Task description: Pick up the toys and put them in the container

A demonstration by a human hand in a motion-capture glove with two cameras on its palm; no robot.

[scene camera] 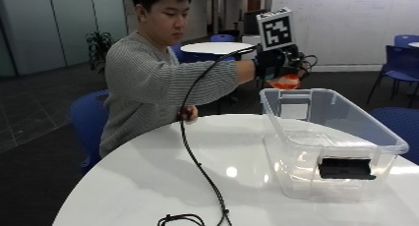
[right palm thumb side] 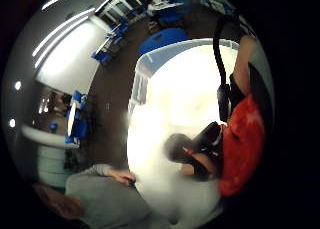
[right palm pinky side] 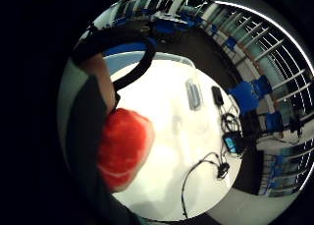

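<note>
Outside view, one entry per item, each placed against the clear plastic container point(scene camera: 327, 137).

Container: stood on the round white table point(scene camera: 164, 172), toward the table's far right part, open-topped, with a dark latch handle point(scene camera: 345, 168) on its near end wall. Its contents could not be made out through the walls.

Right hand point(scene camera: 278, 64): gloved in black, raised in the air above the container's far rim, arm stretched out from the seated person in a grey sweater point(scene camera: 157, 83). Fingers curled around a red toy point(scene camera: 286, 81), which hung just above the far rim, not touching the container.

Red toy, palm views: filled a large share of both pictures close against the palm point(right palm pinky side: 122, 149) point(right palm thumb side: 242, 144), red with pale markings; its exact shape could not be told.

Bare left hand point(scene camera: 188, 113): rested at the table's far edge, well to the left of the container.

Blue chairs point(scene camera: 399, 64): stood behind and to the right of the container, on the dark floor.

Second round table point(scene camera: 216, 47): stood far behind the container, beyond the person.
</note>
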